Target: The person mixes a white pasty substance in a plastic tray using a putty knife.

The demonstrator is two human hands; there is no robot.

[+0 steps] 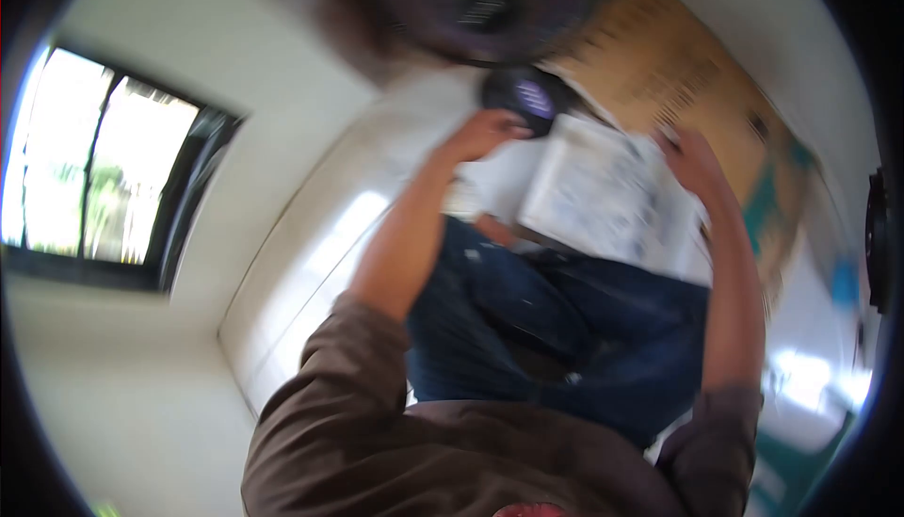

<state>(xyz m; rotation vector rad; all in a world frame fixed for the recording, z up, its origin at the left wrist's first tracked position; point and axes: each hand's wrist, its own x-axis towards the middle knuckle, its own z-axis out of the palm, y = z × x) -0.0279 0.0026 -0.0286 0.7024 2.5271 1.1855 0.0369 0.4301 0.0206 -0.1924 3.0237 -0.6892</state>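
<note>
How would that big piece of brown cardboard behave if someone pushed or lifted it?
The cardboard looks thin and broad, so it is probably light for its size and may sag if lifted by one edge. Pushed, it would likely slide rather than tip, since it seems to lie flat on the shiny floor.

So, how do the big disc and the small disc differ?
The big disc looks much larger than the small disc. The big disc's central mark looks whitish; the small disc's is light purple. The left hand has its fingertips at the small disc's edge, while neither hand is at the big disc. Both look round and dark.
</note>
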